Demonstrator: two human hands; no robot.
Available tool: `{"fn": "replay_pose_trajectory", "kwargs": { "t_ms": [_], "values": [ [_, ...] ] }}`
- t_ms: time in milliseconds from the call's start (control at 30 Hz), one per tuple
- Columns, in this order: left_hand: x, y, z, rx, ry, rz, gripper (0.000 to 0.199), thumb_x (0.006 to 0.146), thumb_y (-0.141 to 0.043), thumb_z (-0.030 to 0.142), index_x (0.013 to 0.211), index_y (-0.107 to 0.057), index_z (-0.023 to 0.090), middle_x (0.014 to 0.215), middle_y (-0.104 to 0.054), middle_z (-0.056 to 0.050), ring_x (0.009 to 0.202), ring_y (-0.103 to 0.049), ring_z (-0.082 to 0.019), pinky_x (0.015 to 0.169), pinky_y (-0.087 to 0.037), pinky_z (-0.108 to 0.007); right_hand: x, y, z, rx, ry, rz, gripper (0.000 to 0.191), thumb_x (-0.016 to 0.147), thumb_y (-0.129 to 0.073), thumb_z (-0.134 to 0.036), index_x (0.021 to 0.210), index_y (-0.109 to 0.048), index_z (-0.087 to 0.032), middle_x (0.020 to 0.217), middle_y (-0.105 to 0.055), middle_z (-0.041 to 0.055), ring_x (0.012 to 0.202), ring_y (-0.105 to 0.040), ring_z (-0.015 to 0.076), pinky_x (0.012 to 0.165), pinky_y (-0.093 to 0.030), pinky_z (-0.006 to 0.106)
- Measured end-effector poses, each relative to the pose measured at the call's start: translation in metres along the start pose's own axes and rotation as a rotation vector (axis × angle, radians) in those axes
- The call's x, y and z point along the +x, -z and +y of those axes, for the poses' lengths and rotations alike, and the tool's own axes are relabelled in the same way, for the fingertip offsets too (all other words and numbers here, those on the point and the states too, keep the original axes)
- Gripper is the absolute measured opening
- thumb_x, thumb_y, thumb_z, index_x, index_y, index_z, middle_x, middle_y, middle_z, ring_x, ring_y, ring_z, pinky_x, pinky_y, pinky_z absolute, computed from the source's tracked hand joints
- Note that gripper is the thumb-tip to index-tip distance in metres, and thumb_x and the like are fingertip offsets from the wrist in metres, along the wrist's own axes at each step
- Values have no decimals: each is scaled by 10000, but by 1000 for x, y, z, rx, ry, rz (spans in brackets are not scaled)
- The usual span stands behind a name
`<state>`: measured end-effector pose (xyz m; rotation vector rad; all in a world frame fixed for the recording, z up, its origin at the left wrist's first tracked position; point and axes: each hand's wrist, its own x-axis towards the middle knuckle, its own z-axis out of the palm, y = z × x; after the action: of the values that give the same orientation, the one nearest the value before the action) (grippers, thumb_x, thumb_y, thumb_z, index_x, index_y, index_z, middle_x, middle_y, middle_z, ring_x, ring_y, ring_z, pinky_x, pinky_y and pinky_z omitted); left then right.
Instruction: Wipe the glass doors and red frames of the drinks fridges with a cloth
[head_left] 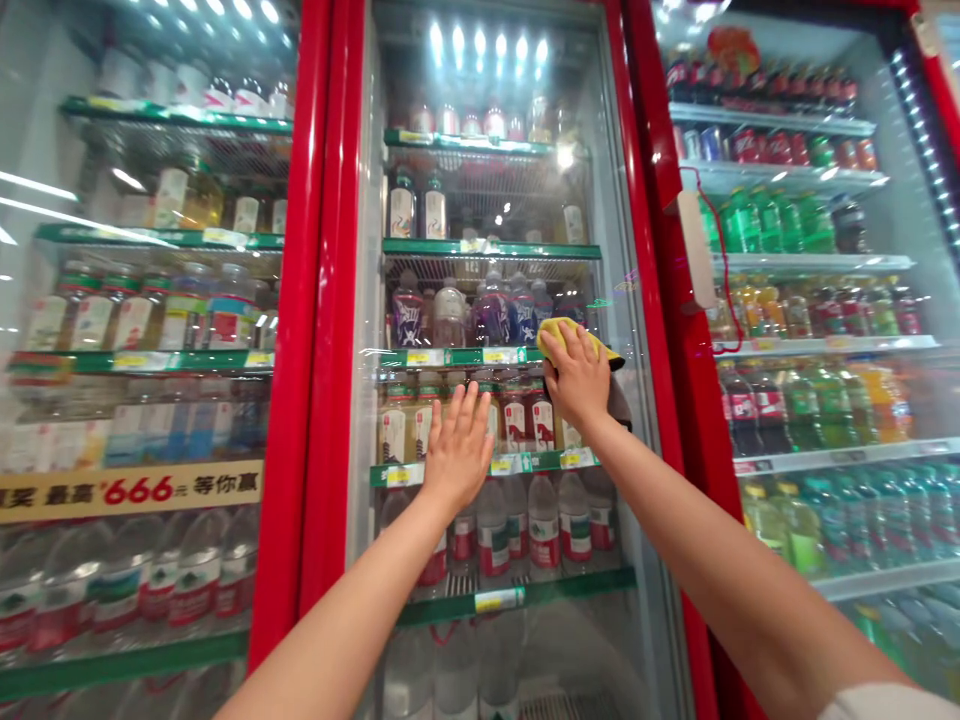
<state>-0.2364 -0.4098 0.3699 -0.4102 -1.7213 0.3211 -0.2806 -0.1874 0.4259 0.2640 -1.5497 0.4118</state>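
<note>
Closest to the eye are two bare forearms, the right one [720, 540] with a pale sleeve [874, 702] at its end, the left one [352, 610] without any visible sleeve. Both reach upward to a tall glass door [630, 500].

The right hand [577, 370] lies over a cloth [551, 328], its fingers almost straight and a little apart. It makes no fist; I think the cloth is held only by pressing, so that it lies between the palm and the glass. The yellow side comes out above the fingertips, and a dark part shows beyond the palm, toward the red frame [652, 290].

The left hand [457, 445] is lower and to the left, well apart from the cloth, with fingers stretched and nothing held. It seems to lean on the glass, perhaps for balance; the exact contact I cannot tell.

Behind the glass stand purple bottles [491, 305], below them pale-labelled bottles [394, 425], then water bottles [544, 525]. They are in rows, probably so that labels face the buyer. Further out, a left cooler [285, 400] and a right cooler [810, 178] also hold drinks.
</note>
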Motion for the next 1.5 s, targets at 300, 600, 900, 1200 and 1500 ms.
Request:
{"fn": "replay_pose_trajectory", "kwargs": {
  "t_ms": [300, 600, 900, 1200, 1500],
  "values": [
    [18, -14, 27, -45, -39, 53, 621, 1007, -469, 324, 1591, -329, 166, 1675, -285, -134, 1581, -179, -268, 1297, -105, -531, -5, 6, 14, 16, 186, -122, 467, 1014, -448, -300, 1472, -514, -368, 1636, -402, 12, 1532, -267, 298, 1209, -169, 657],
    [34, -29, 56, -102, -74, 106, 719, 985, -527, 325, 1625, -219, 210, 1673, -292, -121, 1573, -216, -260, 1301, -41, -540, -36, 14, 80, -4, -92, 28, 486, 988, -479, -269, 1471, -539, -287, 1627, -401, 74, 1527, -266, 308, 1212, -264, 564],
    [58, -38, 72, -76, -130, 132, 661, 1003, -490, 332, 1611, -269, 197, 1664, -311, -108, 1565, -245, -251, 1303, -31, -537, 11, 21, 97, -50, -54, -49, 536, 980, -472, -262, 1513, -480, -320, 1651, -367, 30, 1537, -255, 291, 1228, -241, 558],
    [59, -48, 71, -153, -156, 156, 747, 999, -499, 346, 1636, -136, 201, 1694, -214, -99, 1585, -149, -245, 1302, -152, -480, -14, 20, 131, -75, -211, 23, 544, 954, -470, -235, 1492, -503, -309, 1633, -368, 38, 1514, -282, 286, 1200, -338, 515],
    [61, -50, 69, -229, -173, 187, 795, 984, -506, 346, 1643, -80, 222, 1704, -178, -74, 1582, -172, -237, 1309, -116, -441, -28, 20, 147, -35, -122, 111, 489, 980, -442, -273, 1459, -533, -259, 1604, -402, 80, 1478, -353, 257, 1194, -352, 489]
  ]
}}
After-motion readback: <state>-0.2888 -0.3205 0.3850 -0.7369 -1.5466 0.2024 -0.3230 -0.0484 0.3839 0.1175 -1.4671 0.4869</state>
